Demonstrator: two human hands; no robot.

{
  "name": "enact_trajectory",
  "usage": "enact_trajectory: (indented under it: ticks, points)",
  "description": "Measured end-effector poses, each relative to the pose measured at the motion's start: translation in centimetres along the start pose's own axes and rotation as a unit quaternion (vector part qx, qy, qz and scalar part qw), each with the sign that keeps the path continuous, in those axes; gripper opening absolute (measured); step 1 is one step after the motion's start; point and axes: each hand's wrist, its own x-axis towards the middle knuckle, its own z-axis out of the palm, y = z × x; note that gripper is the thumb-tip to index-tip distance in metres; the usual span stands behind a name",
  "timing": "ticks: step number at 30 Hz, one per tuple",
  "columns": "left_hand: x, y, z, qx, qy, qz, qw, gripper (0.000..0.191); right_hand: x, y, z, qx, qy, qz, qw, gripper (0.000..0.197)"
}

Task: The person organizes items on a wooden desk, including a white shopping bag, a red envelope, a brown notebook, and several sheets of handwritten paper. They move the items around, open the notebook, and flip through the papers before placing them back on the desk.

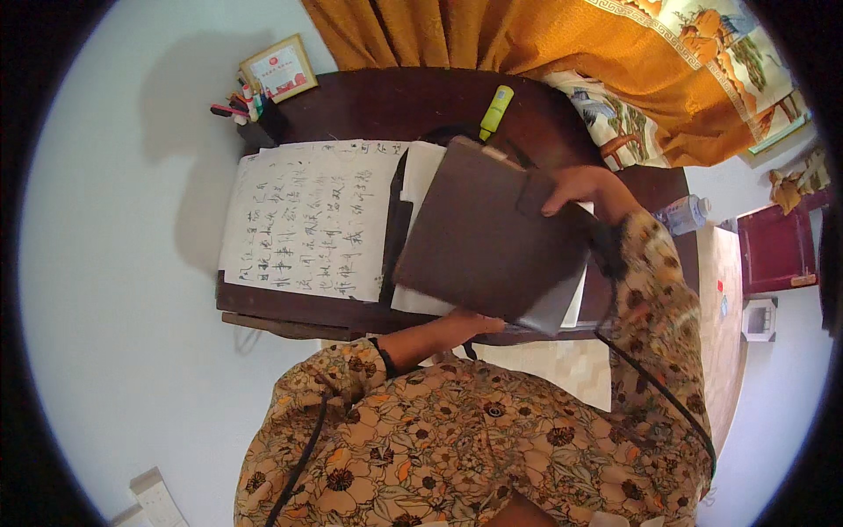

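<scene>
A dark brown notebook or folder (487, 237) lies tilted in front of me, held between my two hands. My right hand (583, 188) grips its upper right part, with the thumb over the cover. At the lower edge, my left hand (467, 323) holds on; its fingers are partly hidden under the cover. White paper (421, 168) shows from beneath the notebook. To its left are large sheets of paper (309, 224) with columns of handwritten brush characters. A dark strip (395, 237) runs between these sheets and the paper under the notebook.
The dark wooden desk (369, 105) carries a yellow-green marker or tube (497, 112) behind the notebook. A black pen holder (263, 125) with several pens and a framed certificate (280, 69) stand at back left. A plastic bottle (685, 214) is at right; an orange curtain (421, 33) hangs behind.
</scene>
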Motion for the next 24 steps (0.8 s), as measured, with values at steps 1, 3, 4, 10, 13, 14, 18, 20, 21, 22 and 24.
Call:
enact_trajectory:
  ticks: [1, 3, 4, 10, 13, 14, 18, 20, 21, 22, 24]
  points:
    - [0.2, -0.9, 0.6, -0.013, -0.02, -0.026, 0.999, 0.069, 1.4, -1.0, 0.2, -0.045, 0.011, 0.025, 0.999, 0.059]
    - [0.5, -0.5, 1.1, -0.027, -0.046, -0.052, 0.997, 0.075, 3.1, -1.6, 0.5, -0.067, 0.028, -0.001, 0.997, 0.061]
    - [0.8, 0.1, 0.9, -0.07, -0.099, -0.049, 0.991, 0.074, 3.4, -1.6, 0.5, -0.092, 0.046, -0.028, 0.994, 0.062]
    - [-4.3, 4.8, -3.1, 0.259, -0.228, -0.038, 0.938, 0.035, 1.9, 0.4, 4.3, -0.273, 0.426, -0.194, 0.841, 0.078]
    - [-9.1, 6.2, -6.9, 0.115, 0.058, 0.07, 0.989, 0.023, -1.6, -0.8, 11.6, -0.281, 0.69, -0.177, 0.643, 0.082]
    - [-8.5, 7.5, -6.9, 0.209, 0.229, 0.128, 0.942, 0.026, -2.2, 0.0, 13.1, -0.282, 0.696, -0.163, 0.639, 0.082]
    - [-3.7, 6.8, -10.6, 0.478, 0.527, 0.27, 0.649, 0.042, 4.3, 2.4, 18.8, -0.23, 0.717, -0.003, 0.658, 0.08]
    - [-2.9, 5.7, -12.6, 0.284, 0.495, 0.238, 0.786, 0.049, 4.7, -3.2, 20.5, -0.201, 0.641, -0.035, 0.74, 0.077]
    - [-2.4, 5.4, -13.3, 0.181, 0.462, 0.216, 0.841, 0.053, 6.3, -4.7, 21.7, -0.217, 0.634, -0.093, 0.736, 0.075]
    - [-2.0, 5.4, -13.8, 0.076, 0.424, 0.188, 0.883, 0.057, 7.5, -6.0, 22.7, -0.233, 0.625, -0.152, 0.73, 0.073]
    - [-2.2, 6.0, -13.9, -0.068, 0.373, 0.157, 0.912, 0.061, 6.6, -9.9, 23.3, -0.238, 0.36, -0.301, 0.851, 0.059]
